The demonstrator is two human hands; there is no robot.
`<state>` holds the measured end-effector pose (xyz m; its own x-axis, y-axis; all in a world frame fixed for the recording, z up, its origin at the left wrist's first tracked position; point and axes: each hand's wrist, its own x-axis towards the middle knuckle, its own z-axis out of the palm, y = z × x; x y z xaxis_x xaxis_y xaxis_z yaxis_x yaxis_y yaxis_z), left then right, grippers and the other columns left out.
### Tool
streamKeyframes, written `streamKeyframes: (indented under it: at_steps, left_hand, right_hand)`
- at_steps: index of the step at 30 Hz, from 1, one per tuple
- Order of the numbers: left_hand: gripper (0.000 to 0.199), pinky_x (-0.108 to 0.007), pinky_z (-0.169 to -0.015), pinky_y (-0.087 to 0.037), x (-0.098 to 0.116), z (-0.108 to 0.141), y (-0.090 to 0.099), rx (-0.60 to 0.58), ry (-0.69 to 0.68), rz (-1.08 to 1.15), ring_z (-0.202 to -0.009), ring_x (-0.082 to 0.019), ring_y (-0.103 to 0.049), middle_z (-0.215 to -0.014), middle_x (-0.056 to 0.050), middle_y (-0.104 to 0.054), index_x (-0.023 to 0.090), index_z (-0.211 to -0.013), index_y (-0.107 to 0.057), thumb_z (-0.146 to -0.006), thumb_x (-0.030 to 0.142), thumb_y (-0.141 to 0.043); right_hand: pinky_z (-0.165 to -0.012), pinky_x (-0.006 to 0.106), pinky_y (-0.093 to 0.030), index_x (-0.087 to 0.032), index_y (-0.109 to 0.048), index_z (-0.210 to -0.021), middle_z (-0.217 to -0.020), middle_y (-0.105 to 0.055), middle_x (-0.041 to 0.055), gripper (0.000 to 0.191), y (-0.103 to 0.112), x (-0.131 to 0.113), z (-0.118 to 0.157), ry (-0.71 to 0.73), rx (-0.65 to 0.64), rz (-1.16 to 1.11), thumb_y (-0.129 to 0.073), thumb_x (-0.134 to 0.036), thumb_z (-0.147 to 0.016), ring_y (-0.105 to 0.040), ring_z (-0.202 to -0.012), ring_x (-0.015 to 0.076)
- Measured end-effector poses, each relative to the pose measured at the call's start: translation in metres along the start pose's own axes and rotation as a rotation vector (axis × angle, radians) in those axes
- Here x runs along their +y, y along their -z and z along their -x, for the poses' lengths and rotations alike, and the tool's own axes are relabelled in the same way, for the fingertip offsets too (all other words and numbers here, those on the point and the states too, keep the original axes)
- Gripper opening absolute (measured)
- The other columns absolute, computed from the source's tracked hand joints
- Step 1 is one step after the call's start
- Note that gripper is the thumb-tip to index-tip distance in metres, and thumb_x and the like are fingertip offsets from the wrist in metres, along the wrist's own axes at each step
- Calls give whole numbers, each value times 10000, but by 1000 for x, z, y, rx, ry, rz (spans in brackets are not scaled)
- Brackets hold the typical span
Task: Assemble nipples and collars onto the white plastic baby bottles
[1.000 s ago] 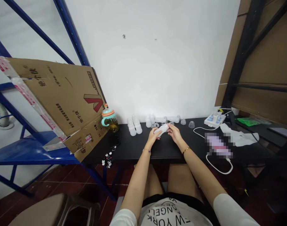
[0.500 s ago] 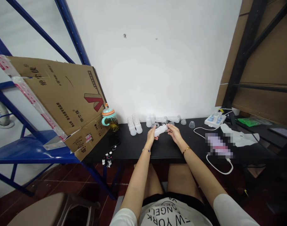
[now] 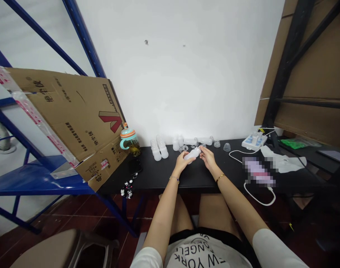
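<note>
Over the black table, my left hand (image 3: 181, 163) is wrapped round a white, bottle-shaped plastic piece (image 3: 192, 153) that lies tilted, its far end up to the right. My right hand (image 3: 208, 156) is closed at that far end, thumb and fingers pinched on it; the exact part under the fingertips is hidden. Just behind the hands lie a clear ring (image 3: 185, 147) and several clear and white plastic parts. To the right stand two clear domed caps, one farther (image 3: 217, 143) and one nearer (image 3: 227, 147). Left of my hands lie two white bottles (image 3: 160, 149) with clear tops.
A teal-lidded jug (image 3: 128, 140) stands at the table's left, by a dark phone (image 3: 135, 166) with a beaded charm. A large cardboard sheet (image 3: 75, 115) leans there. On the right are a power strip (image 3: 254, 141), a white cable, a blurred purple thing (image 3: 257, 172) and white paper (image 3: 287, 163).
The white plastic piece has turned in my hands, its far end now slightly higher and more to the right. My left hand's fingers have shifted round it. The view has moved slightly.
</note>
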<state>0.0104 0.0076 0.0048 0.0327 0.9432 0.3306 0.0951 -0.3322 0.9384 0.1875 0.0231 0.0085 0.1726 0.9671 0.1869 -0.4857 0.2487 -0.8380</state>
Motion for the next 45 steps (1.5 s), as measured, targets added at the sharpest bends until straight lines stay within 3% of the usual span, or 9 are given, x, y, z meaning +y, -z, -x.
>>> streamKeyframes:
  at_steps: [4,7,11,16,26,29,35,42,45]
  left_hand:
    - [461,-239,-719,-473,0,0,-1,-22,5,25,-761,-153,-612,-786,1,-674,173,-832,-710,-506,406,-939]
    - [429,-254,-668,-487,-3,-4,0,-29,41,93,-710,-161,-627,-750,-20,-678,154,-827,-704,-613,485,-874]
    - [477,-268,-634,-526,-5,-8,4,-23,90,202,-768,-191,-672,-878,-77,-722,147,-932,-713,-729,575,-769]
    - [504,-296,-712,-578,-3,-7,6,-61,122,285,-896,-219,-698,-1022,-96,-730,157,-1022,-713,-715,549,-794]
    - [478,-313,-703,-582,-1,-5,7,-56,122,281,-888,-232,-705,-985,-93,-735,164,-1020,-711,-719,524,-804]
    - [496,-326,-712,-577,0,-5,7,-34,102,260,-880,-238,-713,-1002,-102,-747,161,-1047,-700,-699,491,-827]
    - [470,-390,-875,-557,-1,-6,5,6,17,174,-1001,-261,-707,-1116,-127,-745,164,-1048,-700,-697,446,-831]
    - [380,-372,-942,-493,-8,-5,4,83,-79,-123,-1012,-246,-679,-1050,-93,-747,186,-1020,-693,-699,349,-813]
    - [358,-367,-941,-472,-10,-4,6,143,-84,-270,-1020,-256,-663,-1033,-72,-737,209,-1022,-686,-702,328,-795]
  right_hand:
    - [-498,244,-527,-220,-742,-929,-889,-738,36,388,-1,-1,0,-20,-33,-10,-862,-493,-682,-606,-580,120]
    - [-502,234,-543,-238,-745,-958,-953,-748,37,363,-2,-1,0,-72,-81,20,-853,-479,-709,-629,-599,119]
    - [-448,200,-522,-216,-768,-932,-879,-753,49,328,-4,1,4,-171,-172,127,-910,-325,-657,-642,-591,125]
    - [-432,185,-520,-200,-774,-954,-805,-747,47,294,-5,4,6,-204,-239,217,-889,-265,-691,-656,-597,133]
    - [-446,170,-527,-193,-771,-1037,-875,-756,52,304,-4,4,4,-205,-262,260,-843,-277,-753,-665,-626,121]
    - [-455,172,-534,-193,-775,-1066,-909,-763,59,327,-4,4,4,-203,-270,265,-837,-275,-755,-667,-636,121]
    - [-450,178,-534,-201,-779,-1109,-1002,-771,73,363,-5,3,5,-185,-283,288,-825,-266,-755,-666,-644,123]
    - [-421,195,-500,-197,-792,-1082,-915,-771,64,378,-8,8,4,-106,-263,371,-793,-217,-704,-642,-607,131]
    - [-413,204,-468,-179,-808,-1017,-765,-748,48,348,-7,10,1,-25,-187,435,-777,-216,-673,-620,-571,143]
